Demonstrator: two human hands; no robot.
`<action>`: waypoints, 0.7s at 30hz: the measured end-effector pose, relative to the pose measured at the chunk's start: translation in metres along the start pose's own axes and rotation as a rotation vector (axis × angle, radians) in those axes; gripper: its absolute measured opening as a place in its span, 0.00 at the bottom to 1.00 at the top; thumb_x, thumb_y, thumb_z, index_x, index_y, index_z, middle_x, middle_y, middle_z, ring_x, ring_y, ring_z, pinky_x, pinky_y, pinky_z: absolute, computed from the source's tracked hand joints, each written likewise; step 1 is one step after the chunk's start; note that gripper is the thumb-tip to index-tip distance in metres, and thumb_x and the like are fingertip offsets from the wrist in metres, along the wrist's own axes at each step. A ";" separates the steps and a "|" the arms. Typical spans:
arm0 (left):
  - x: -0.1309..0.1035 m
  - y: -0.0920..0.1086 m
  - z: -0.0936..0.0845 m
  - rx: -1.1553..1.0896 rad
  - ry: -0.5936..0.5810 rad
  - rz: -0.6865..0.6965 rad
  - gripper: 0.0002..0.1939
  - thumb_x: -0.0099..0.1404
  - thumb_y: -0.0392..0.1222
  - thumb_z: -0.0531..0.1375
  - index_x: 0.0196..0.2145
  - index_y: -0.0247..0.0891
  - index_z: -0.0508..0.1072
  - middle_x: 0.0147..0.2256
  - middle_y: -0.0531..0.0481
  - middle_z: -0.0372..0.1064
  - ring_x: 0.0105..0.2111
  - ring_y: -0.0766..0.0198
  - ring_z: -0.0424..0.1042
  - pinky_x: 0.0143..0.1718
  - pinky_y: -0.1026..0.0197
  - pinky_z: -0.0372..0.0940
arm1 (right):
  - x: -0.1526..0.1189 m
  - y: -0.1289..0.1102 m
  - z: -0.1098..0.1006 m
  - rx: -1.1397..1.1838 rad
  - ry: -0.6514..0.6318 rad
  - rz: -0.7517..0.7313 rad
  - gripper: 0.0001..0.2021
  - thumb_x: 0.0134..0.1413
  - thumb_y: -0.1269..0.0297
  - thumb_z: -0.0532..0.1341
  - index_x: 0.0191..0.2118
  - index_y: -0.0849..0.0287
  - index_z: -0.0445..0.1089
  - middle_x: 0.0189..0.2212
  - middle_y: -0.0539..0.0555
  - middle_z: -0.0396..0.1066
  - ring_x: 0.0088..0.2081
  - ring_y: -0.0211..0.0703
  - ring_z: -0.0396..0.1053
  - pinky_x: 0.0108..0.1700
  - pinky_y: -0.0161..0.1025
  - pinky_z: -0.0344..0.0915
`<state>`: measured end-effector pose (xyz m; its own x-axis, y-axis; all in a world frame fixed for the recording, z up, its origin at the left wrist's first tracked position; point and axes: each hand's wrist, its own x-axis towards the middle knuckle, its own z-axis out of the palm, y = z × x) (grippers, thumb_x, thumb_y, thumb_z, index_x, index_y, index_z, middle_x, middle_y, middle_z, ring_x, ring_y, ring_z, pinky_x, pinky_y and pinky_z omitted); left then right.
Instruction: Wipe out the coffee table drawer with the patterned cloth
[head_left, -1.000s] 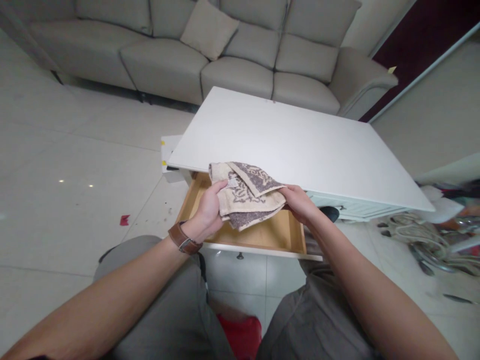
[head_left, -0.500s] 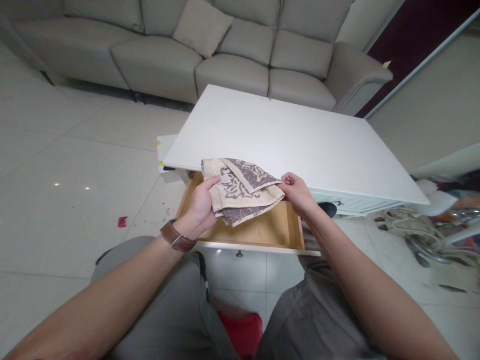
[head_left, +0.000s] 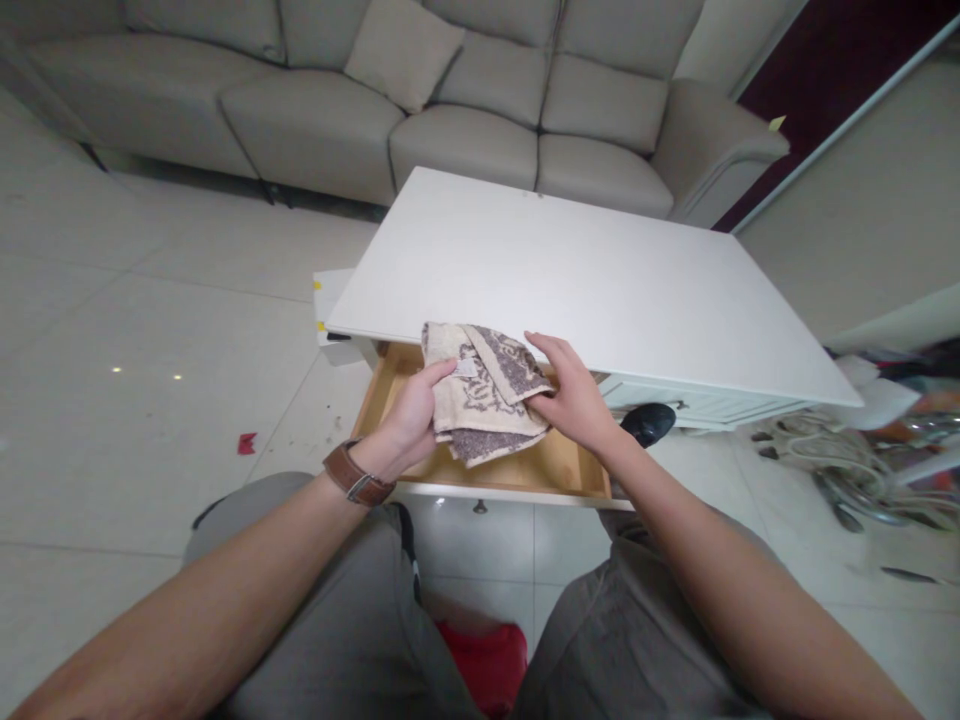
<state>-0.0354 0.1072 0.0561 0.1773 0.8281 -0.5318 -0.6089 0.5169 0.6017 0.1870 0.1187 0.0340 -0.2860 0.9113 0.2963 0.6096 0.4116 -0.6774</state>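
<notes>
A small cream towel (head_left: 480, 395) with a grey-brown pattern is loosely folded over the drawer, with a white tag near its left side. My left hand (head_left: 411, 415) grips its left edge, thumb on top near the tag. At the towel's right edge, my right hand (head_left: 574, 398) has its fingers stretched out and apart, with the thumb touching the cloth. Beneath both hands, the pulled-out wooden drawer (head_left: 390, 385) is partly hidden by the towel.
The drawer belongs to a white coffee table (head_left: 570, 270), with a grey sofa (head_left: 465, 150) behind it. A white box (head_left: 334, 300) stands left of the table. Cables and clutter (head_left: 825, 455) lie on the floor at right. A red object (head_left: 487, 660) is between my legs.
My right hand has let go of the towel's corner, shifted left and spread its fingers. The towel's right side has drawn in, and the left hand has moved slightly right.
</notes>
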 end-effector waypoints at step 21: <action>0.011 -0.022 -0.011 0.128 -0.057 0.114 0.21 0.58 0.33 0.68 0.51 0.32 0.80 0.44 0.41 0.83 0.39 0.55 0.83 0.46 0.54 0.78 | -0.016 -0.019 0.038 0.054 -0.306 -0.251 0.30 0.66 0.50 0.63 0.70 0.52 0.66 0.74 0.61 0.56 0.75 0.58 0.51 0.74 0.60 0.51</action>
<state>-0.0284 0.1025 0.0301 0.1585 0.8918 -0.4238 -0.5248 0.4397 0.7289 0.1522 0.0960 0.0165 -0.6329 0.7333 0.2485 0.4557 0.6123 -0.6461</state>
